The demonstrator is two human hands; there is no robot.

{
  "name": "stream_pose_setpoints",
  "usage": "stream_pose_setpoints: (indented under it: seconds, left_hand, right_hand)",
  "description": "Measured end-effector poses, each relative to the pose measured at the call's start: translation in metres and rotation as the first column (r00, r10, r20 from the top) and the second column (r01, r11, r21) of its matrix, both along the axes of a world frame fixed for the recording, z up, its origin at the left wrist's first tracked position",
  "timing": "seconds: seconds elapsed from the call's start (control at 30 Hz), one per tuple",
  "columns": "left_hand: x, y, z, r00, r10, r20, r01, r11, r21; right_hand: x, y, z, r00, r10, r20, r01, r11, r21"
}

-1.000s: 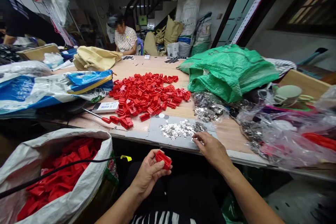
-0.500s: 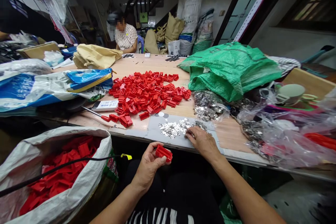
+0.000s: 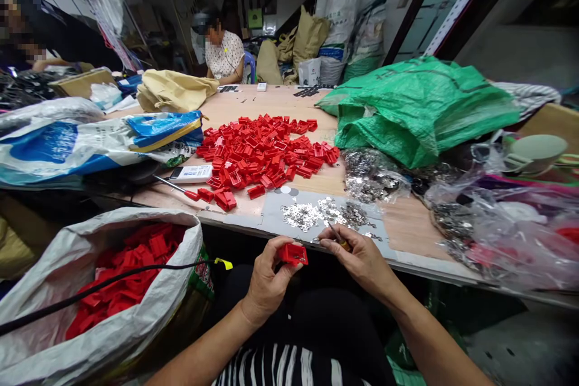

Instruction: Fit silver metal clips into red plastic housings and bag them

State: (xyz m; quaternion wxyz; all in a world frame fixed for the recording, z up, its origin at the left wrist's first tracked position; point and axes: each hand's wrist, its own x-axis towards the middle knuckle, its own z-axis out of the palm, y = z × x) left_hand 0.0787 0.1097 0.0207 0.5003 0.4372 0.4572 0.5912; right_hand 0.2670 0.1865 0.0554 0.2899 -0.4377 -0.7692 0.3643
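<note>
In my left hand (image 3: 266,283) is a small red plastic housing (image 3: 294,254), its open side facing up and toward the right. Small metal bits show inside it. My right hand (image 3: 362,256) is closed just right of the housing, apart from it. A thin metal-shafted tool (image 3: 344,244) with a yellowish handle lies across its fingers; the tool's kind is unclear. Its thumb and fingertip pinch what looks like a small metal piece. Beyond both hands, silvery metal pieces (image 3: 302,216) and darker metal pieces (image 3: 353,215) lie on a grey sheet (image 3: 271,226).
A heap of red housings (image 3: 266,154) covers the table's middle, with a red-handled screwdriver (image 3: 178,187) near it. At left gapes a white sack (image 3: 181,247) of red parts, crossed by a black cable (image 3: 149,268). A green sack (image 3: 420,102) and plastic bags (image 3: 511,235) crowd the right.
My right hand has drawn back from the metal pieces toward the housing; the tool now shows in it. My left hand has tilted the housing. The view has shifted slightly.
</note>
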Motion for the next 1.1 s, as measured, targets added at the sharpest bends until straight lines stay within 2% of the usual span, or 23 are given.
stream_pose_setpoints:
  seconds: [0.07, 0.1, 0.2, 0.27, 0.4, 0.7, 0.87, 1.1]
  left_hand:
    - [0.0, 0.001, 0.002, 0.984, -0.09, 0.156, 0.104, 0.991, -0.083]
    - [0.0, 0.002, 0.003, 0.951, -0.142, 0.273, 0.182, 0.975, -0.126]
    - [0.0, 0.003, 0.006, 0.789, -0.217, 0.576, 0.379, 0.908, -0.177]
    - [-0.001, 0.003, 0.007, 0.724, -0.214, 0.656, 0.422, 0.89, -0.175]
    - [-0.001, 0.0, 0.008, 0.666, -0.201, 0.718, 0.461, 0.868, -0.185]
    - [-0.001, 0.0, 0.003, 0.6, -0.151, 0.785, 0.517, 0.822, -0.237]
    - [-0.001, 0.0, 0.003, 0.604, -0.138, 0.785, 0.525, 0.81, -0.262]
    - [0.0, 0.0, 0.005, 0.622, -0.138, 0.771, 0.529, 0.799, -0.285]
  right_hand:
    - [-0.006, -0.009, 0.006, 0.999, 0.032, -0.031, -0.033, 0.999, -0.028]
    - [-0.009, -0.012, 0.008, 0.998, 0.041, -0.042, -0.043, 0.999, -0.031]
    - [-0.015, -0.016, 0.008, 0.997, 0.061, -0.056, -0.06, 0.998, 0.01]
    - [-0.017, -0.016, 0.005, 0.996, 0.079, -0.049, -0.077, 0.996, 0.05]
    - [-0.018, -0.015, 0.001, 0.991, 0.134, -0.018, -0.131, 0.987, 0.095]
    - [-0.019, -0.017, 0.011, 0.969, 0.237, 0.07, -0.247, 0.94, 0.234]
    - [-0.016, -0.018, 0.007, 0.957, 0.275, 0.093, -0.29, 0.927, 0.237]
    - [-0.013, -0.019, 0.009, 0.96, 0.238, 0.149, -0.273, 0.919, 0.286]
